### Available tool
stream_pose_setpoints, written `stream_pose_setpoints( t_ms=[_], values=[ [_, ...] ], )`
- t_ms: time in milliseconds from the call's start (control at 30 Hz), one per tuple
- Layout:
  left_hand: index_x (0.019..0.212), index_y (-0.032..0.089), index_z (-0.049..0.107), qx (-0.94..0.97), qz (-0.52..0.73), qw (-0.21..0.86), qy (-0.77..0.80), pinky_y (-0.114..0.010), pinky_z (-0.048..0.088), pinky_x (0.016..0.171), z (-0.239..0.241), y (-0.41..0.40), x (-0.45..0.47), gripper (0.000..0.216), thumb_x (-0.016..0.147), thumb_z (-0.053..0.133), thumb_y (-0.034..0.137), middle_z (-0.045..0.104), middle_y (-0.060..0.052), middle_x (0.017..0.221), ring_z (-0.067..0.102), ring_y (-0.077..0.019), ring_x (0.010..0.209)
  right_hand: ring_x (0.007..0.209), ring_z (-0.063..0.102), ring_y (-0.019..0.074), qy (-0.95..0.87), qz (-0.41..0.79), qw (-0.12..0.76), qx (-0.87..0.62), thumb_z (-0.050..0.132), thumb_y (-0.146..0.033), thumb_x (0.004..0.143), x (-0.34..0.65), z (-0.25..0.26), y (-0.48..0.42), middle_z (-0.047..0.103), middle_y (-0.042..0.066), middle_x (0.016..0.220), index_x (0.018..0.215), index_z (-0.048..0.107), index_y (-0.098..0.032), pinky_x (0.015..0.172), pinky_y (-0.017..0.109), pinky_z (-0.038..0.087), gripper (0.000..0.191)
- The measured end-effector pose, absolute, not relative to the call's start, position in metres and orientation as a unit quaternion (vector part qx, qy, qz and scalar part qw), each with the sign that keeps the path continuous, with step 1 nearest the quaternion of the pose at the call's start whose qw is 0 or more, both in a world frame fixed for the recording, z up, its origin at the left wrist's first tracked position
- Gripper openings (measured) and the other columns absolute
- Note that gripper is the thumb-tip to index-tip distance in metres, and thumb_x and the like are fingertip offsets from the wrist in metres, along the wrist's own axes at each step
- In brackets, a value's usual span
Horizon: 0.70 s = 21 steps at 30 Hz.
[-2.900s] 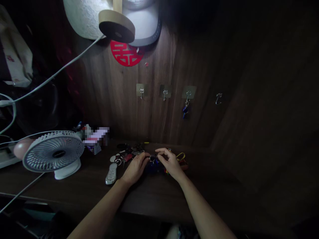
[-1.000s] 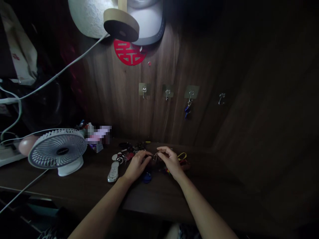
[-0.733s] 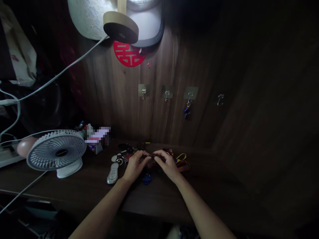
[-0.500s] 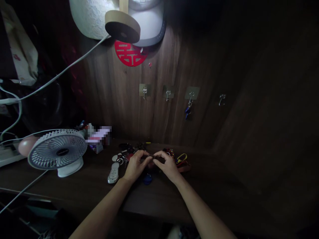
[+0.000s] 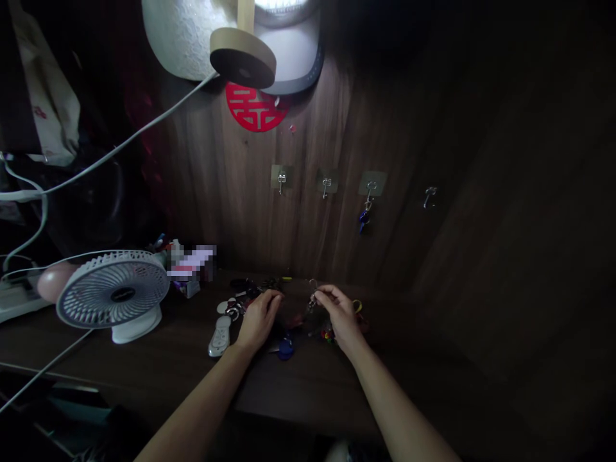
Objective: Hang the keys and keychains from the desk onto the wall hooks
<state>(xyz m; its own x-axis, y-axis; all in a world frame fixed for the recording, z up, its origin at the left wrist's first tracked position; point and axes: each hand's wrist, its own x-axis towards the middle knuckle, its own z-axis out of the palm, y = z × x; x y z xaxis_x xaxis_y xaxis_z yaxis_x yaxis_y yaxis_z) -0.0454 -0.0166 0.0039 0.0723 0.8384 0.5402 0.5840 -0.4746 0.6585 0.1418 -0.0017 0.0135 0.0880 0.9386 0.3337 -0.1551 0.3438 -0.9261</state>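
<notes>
- Dark wood-grain wall panel is rising behind a dark wooden desk, lit dimly from top centre of frame.
- Far left: white desk fan is standing on the desk, with white cables running past it.
- Left of centre: keys, rings and fobs are lying in a loose pile near the wall, with a white remote-style fob at its front.
- Centre: left hand is resting by the pile, fingers loosely curled; can't tell if it's grasping anything.
- Just right of it: blue tag fob is lying on the desk.
- Right of centre: right hand is pinching a small metal clasp clear of the desk, clasp pointing up. Yellow loop and more keys are lying just beside it.
- Wall, centre to right: four metal hooks are lined up. Third hook is carrying a blue key fob; first hook, second hook and fourth hook are showing nothing on them.
- Status: one item is up on a hook, one is in the right hand, and most are lying on the desk.
</notes>
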Motion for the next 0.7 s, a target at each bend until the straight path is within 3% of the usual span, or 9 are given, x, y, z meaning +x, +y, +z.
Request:
stream_pose_setpoints(
  t_ms=[167, 267, 700],
  values=[
    [0.091, 0.022, 0.057, 0.752, 0.386, 0.172, 0.506, -0.023, 0.044, 0.071, -0.001, -0.013, -0.046, 0.020, 0.089, 0.039, 0.030, 0.067, 0.000, 0.082, 0.063, -0.0150, 0.076, 0.066, 0.060, 0.0133, -0.429, 0.465, 0.692, -0.347, 0.074, -0.038, 0.061, 0.154, 0.019, 0.002, 0.065, -0.002, 0.068, 0.075, 0.062, -0.021, 0.059, 0.024, 0.044, 0.025],
    [0.086, 0.023, 0.060, 0.769, 0.344, 0.172, 0.510, -0.023, 0.043, 0.072, -0.005, -0.010, -0.046, 0.018, 0.087, 0.042, 0.026, 0.068, 0.000, 0.084, 0.064, -0.0163, 0.082, 0.062, 0.060, 0.0136, -0.406, 0.464, 0.710, -0.340, 0.075, -0.037, 0.059, 0.163, 0.026, 0.004, 0.064, -0.003, 0.065, 0.074, 0.060, -0.021, 0.057, 0.025, 0.045, 0.026],
    [0.082, 0.023, 0.061, 0.771, 0.348, 0.185, 0.501, -0.024, 0.042, 0.071, -0.007, -0.008, -0.047, 0.020, 0.086, 0.042, 0.028, 0.069, 0.000, 0.084, 0.064, -0.0169, 0.082, 0.064, 0.063, 0.0120, -0.401, 0.355, 0.776, -0.335, 0.077, -0.036, 0.056, 0.209, 0.092, 0.037, 0.066, -0.003, 0.065, 0.073, 0.059, -0.021, 0.050, 0.020, 0.043, 0.028]
  ],
)
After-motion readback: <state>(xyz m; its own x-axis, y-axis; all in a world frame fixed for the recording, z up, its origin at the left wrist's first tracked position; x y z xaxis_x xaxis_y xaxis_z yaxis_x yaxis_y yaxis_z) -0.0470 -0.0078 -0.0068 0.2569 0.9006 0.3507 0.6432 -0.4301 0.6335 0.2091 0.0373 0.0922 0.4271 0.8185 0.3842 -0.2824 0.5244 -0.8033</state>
